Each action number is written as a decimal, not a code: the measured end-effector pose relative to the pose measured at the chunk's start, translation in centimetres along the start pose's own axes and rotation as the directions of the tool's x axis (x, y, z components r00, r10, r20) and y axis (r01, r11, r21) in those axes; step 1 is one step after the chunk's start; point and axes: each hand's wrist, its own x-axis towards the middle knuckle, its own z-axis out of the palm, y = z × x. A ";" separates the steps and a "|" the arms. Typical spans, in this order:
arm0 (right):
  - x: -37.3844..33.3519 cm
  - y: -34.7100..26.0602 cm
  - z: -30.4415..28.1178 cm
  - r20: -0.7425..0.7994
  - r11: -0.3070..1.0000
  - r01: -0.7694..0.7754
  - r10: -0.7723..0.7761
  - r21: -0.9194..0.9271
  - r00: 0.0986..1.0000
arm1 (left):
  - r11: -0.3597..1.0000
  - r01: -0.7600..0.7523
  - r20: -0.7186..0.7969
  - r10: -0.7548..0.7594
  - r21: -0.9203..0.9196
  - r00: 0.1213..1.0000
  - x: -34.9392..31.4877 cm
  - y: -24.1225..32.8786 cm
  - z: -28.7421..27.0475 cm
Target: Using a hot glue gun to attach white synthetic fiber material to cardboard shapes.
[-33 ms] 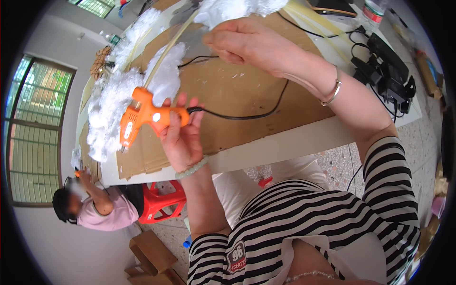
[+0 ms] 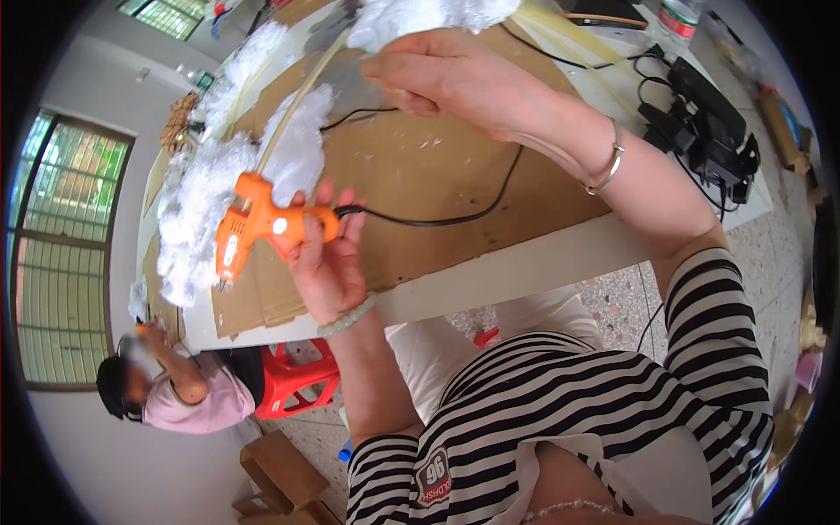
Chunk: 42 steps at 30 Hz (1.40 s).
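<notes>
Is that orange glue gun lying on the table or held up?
Held up. The left hand grips the orange glue gun above the cardboard, nozzle tilted down.

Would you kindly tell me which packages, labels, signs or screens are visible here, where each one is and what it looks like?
Bottle: far right end of the table, near the top edge; only partly in view, with a red and white label band.
Dark flat device: on the table at the top edge; whether it is a screen cannot be told.
Patch: on the striped shirt, lower middle; dark, roughly rectangular, with white markings.

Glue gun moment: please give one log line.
left hand: holds orange glue gun | right hand: on white fluff | cardboard beneath
</notes>
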 end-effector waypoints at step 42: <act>1.1 9.9 2.6 0.440 0.321 0.452 -0.113 -0.832 0.891 | 0.990 -0.031 0.092 0.044 -0.141 0.995 -3.2 3.3 -2.2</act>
